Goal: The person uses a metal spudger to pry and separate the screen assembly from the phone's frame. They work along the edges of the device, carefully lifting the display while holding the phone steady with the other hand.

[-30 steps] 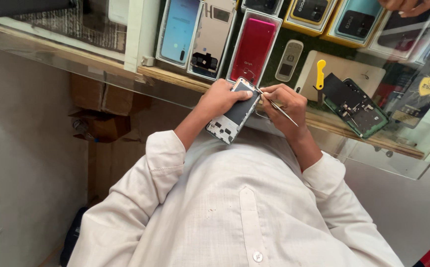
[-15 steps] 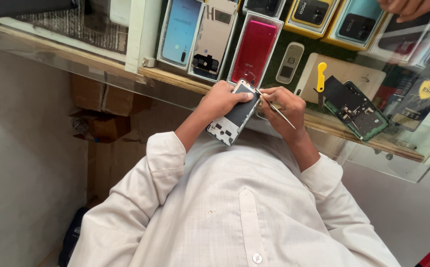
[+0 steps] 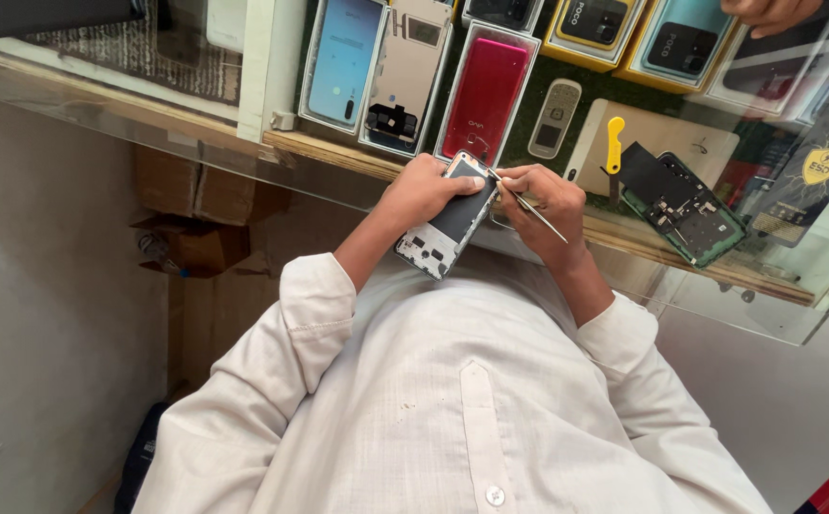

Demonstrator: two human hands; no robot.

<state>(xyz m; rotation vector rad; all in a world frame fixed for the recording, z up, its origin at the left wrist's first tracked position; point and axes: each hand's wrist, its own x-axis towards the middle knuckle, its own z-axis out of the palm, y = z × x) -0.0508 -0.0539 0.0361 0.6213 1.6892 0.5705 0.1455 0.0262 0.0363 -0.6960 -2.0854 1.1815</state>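
Left hand [image 3: 426, 190] gripping opened phone [image 3: 452, 221], right hand [image 3: 549, 202] pinching tweezers [image 3: 527, 204], red phone [image 3: 486, 88] and yellow-handled tool [image 3: 613, 145] beyond

Light: soft, even daylight; no hard shadows cast
Glare: pale reflections seen on the glass counter [image 3: 738, 286], right side
Focus: centre rendered sharp; slight softness noted at edges
Distortion: wide-angle stretching observed at corners
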